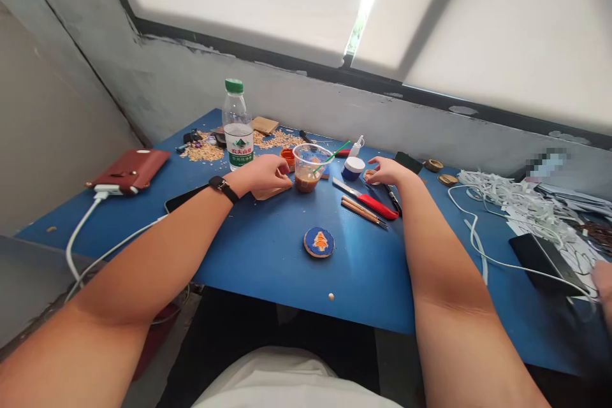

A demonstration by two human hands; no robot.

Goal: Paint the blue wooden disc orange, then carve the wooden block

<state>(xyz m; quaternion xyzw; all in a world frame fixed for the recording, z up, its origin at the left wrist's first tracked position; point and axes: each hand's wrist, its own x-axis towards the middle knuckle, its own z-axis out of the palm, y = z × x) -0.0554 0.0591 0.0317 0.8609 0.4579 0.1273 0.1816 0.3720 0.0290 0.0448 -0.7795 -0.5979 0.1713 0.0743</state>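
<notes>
My left hand (264, 173), with a black watch on the wrist, hovers low over a pale flat piece (271, 192), its bent fingers apart. Just past its fingertips stands an orange paint jar (287, 155), partly hidden. Beside these fingers is a clear plastic cup (306, 180) of brown drink with a green straw. At the right, my right hand (386, 171) has thumb and fingers closed around a small round lid (368, 174). Close to it are a white-capped jar of blue paint (352, 168) and a red-handled knife (375, 205). A round wood slice (319, 242) with an orange tree on blue lies nearer.
A water bottle (238, 131) stands at the back left, by wood chips (203, 148). A brown leather case (129, 171) with a charger sits far left. Wooden-handled tools (361, 211) lie mid-table. White cords (502, 194) and another person's hand (603, 284) are at right.
</notes>
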